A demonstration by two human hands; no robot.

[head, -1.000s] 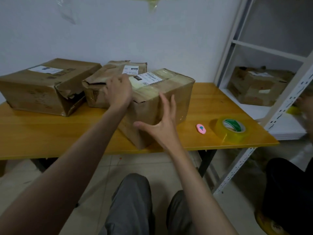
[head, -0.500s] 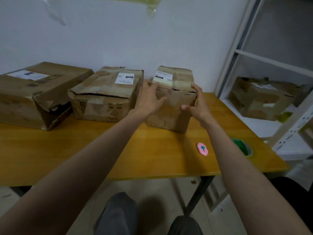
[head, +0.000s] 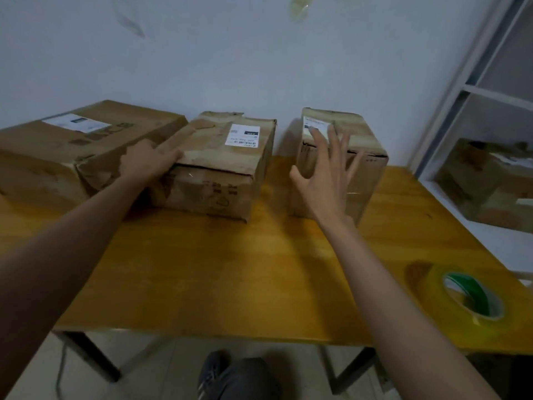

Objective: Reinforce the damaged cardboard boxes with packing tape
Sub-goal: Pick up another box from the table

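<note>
1. Three damaged cardboard boxes are seen in the head view along the far edge of the yellow wooden table (head: 230,269): the large torn box (head: 72,151) at ten o'clock, the crumpled middle box (head: 219,168) at twelve, the taped upright box (head: 366,145) at one.
2. The middle box is touched at its near left corner by the left hand (head: 147,163); whether the fingers curl round the edge cannot be told. The right hand (head: 326,180) is held released, fingers spread, in front of the upright box, apparently clear of it.
3. The step in hand is judged to be a change of box: the upright one set aside, the middle one taken up.
4. Next, the middle box would need to be drawn nearer and the packing tape roll (head: 467,298), lying at four o'clock near the table's edge, fetched.
5. Half a second earlier the upright box was gripped by both hands; it has since been let go, and the left hand has been moved to the middle box.
</note>
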